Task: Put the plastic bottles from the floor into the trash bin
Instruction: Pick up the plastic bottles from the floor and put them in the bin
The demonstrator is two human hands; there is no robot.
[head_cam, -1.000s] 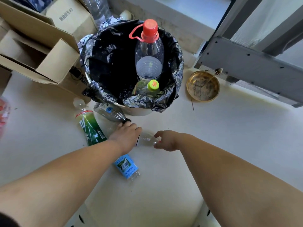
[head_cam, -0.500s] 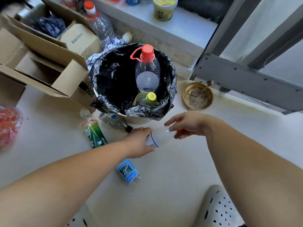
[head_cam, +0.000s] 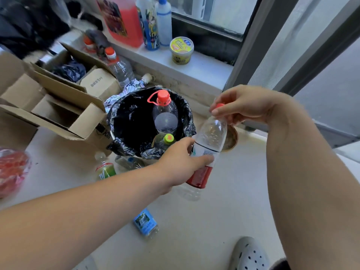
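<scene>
A clear plastic bottle (head_cam: 210, 137) with a red-and-white label and red cap is lifted off the floor, just right of the bin. My left hand (head_cam: 181, 162) grips its labelled middle. My right hand (head_cam: 245, 103) pinches its red cap from above. The trash bin (head_cam: 124, 114), lined with a black bag, holds a large clear bottle with a red cap (head_cam: 164, 114) and a bottle with a yellow-green cap (head_cam: 165, 139). On the floor lie a green-labelled bottle (head_cam: 104, 168), a clear bottle (head_cam: 128, 162) against the bin, and a blue-labelled bottle (head_cam: 146, 224).
Open cardboard boxes (head_cam: 58, 102) stand left of the bin. A brass dish (head_cam: 231, 139) sits behind the held bottle. The window ledge (head_cam: 204, 67) carries bottles and a yellow tub. A red plastic bag (head_cam: 11, 168) lies far left; my shoe (head_cam: 247, 254) shows at bottom right.
Both hands picked the clear bottle up from the floor and raised it beside the bin. My right hand shifted to its cap. The camera view rose, showing the ledge.
</scene>
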